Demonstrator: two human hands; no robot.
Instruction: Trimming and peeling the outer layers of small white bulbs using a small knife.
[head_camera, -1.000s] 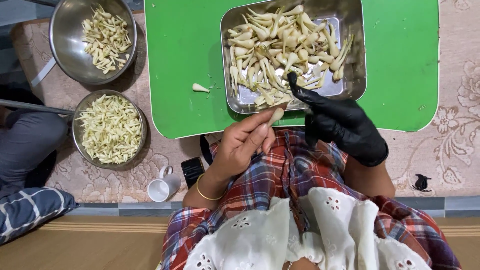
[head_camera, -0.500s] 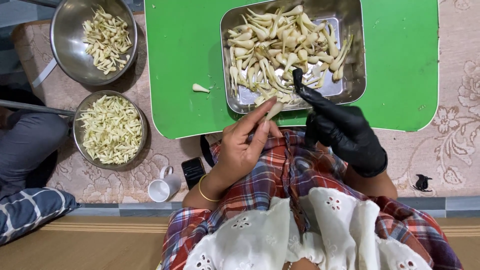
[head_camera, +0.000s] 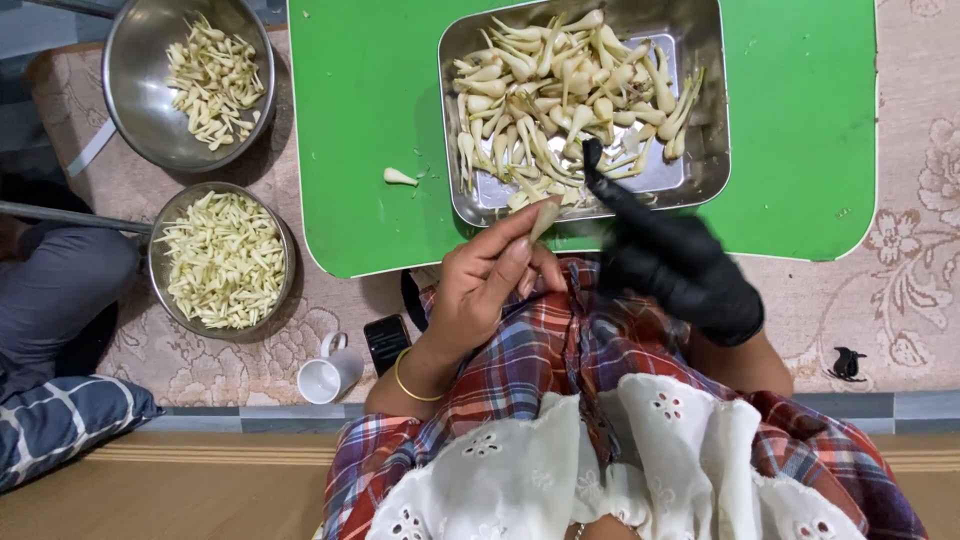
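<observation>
A low green bench (head_camera: 380, 140) with rounded corners sits just beyond the grip, resting on a beige rug (head_camera: 900, 260) with a pale flower pattern. The rug runs out to both sides of the grip. Nearer than the grip, a grey tiled strip (head_camera: 240, 418) edges the rug, then a wooden floor (head_camera: 180, 490). Far to the grip's left lies a dark blue checked cushion (head_camera: 60, 425). The light is even and soft, with faint shadows.

Pale, slender bulb piece (head_camera: 545, 217), pointing up toward tray (head_camera: 712, 150), pinched at lower end. Steel rectangular tray on green board, filled with similar whitish stalks (head_camera: 560, 100).
</observation>
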